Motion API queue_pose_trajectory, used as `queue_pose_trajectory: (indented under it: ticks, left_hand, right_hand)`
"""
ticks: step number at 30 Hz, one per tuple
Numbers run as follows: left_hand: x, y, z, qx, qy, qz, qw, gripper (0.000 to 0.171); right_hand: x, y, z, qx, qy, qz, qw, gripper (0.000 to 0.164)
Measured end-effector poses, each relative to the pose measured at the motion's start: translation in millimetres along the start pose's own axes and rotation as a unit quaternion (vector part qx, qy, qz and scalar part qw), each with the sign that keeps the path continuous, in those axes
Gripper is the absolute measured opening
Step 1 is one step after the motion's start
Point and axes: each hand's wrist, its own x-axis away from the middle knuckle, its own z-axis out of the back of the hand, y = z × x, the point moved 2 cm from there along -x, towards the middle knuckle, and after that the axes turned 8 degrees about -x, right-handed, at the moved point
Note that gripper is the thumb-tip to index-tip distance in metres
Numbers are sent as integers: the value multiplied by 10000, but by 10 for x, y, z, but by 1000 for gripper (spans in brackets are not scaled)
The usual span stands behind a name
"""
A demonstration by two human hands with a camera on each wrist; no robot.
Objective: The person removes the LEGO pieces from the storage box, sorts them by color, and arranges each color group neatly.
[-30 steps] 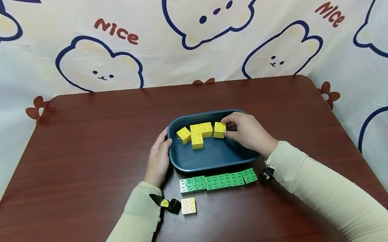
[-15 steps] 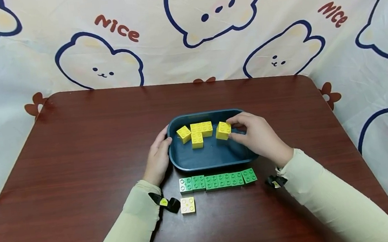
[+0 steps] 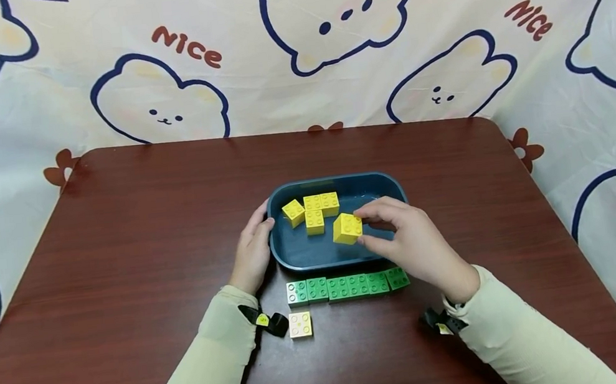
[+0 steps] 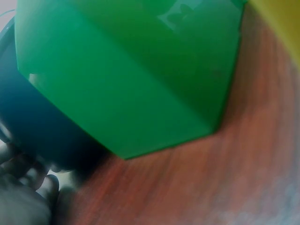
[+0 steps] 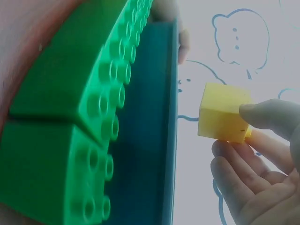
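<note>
My right hand point(image 3: 417, 240) pinches a yellow building block point(image 3: 347, 229) between thumb and fingers, over the right half of the blue tray point(image 3: 303, 257). In the right wrist view that yellow block point(image 5: 220, 115) is raised past the tray's rim point(image 5: 172, 140), its studs turned toward the palm. My left hand point(image 3: 250, 253) holds the tray's left end, thumb at the rim. Several more yellow blocks point(image 3: 314, 221) lie inside the tray toward the back left. The left wrist view shows part of the left hand point(image 4: 28, 183) beside the tray point(image 4: 37, 117).
A row of green blocks point(image 3: 347, 287) lies along the tray's near side, the rightmost slightly turned. Closer to me sits a single cream block point(image 3: 300, 325), beside the left wrist's camera strap point(image 3: 265, 320). A printed curtain point(image 3: 296, 80) hangs behind the brown table point(image 3: 177, 231).
The right hand has drawn the pinched yellow block away from the others, first rightward, then toward me and slightly left. The left hand keeps its place on the tray.
</note>
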Motion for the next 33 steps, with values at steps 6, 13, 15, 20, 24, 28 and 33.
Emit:
queue_pose_trajectory:
  ticks: [6, 13, 15, 20, 24, 28, 33]
  left_hand:
    - [-16, 16, -19, 49, -70, -21, 10000, 40]
    - [28, 124, -22, -67, -111, -1, 9999, 42]
    - [58, 187, -23, -106, -97, -11, 9999, 43]
    - [98, 270, -30, -126, -75, -14, 9999, 43]
    - [102, 273, -28, -94, -38, -27, 9999, 42]
    - [106, 261, -23, -67, 2, -30, 10000, 42]
    - [107, 255, -22, -29, 24, -11, 10000, 42]
  right_hand:
    - [154, -70, -40, -99, -1, 137, 9999, 35]
    - [324, -154, -163, -229, -84, 472, 9986, 37]
    - [361, -176, -217, -286, -123, 581, 9978, 38]
    - [451, -207, -338, -394, -326, 724, 9961, 36]
    - [509, -213, -417, -399, -520, 752, 9950, 35]
    - [562, -201, -493, -268, -577, 760, 9951, 35]
    - [612, -179, -580, -184, -593, 836, 9946, 33]
